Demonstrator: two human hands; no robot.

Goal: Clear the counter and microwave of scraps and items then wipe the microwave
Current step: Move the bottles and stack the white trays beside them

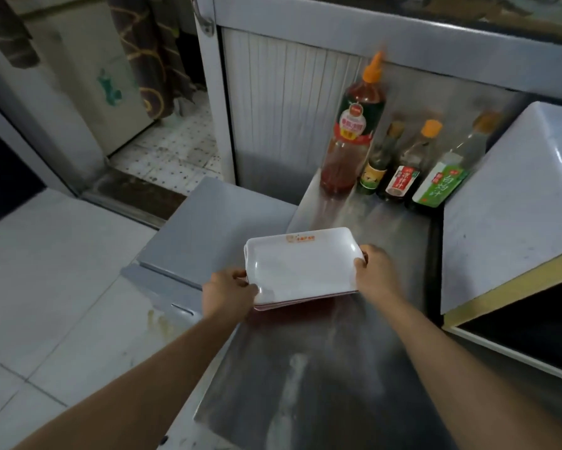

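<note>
1. Left hand (229, 292) grips the left edge of the white tray stack (300, 267); right hand (375, 271) grips the right edge.
2. Stack sits at the steel counter's (331, 368) left edge, w/ a pink tray edge showing underneath.
3. Four sauce bottles (400, 164) stand at the back wall.
4. White microwave (513, 203) is just right of the counter strip.
5. Bare steel lies btwn stack & bottles.

head-worn camera looks steeply down, close over the steel counter (322, 368).
</note>
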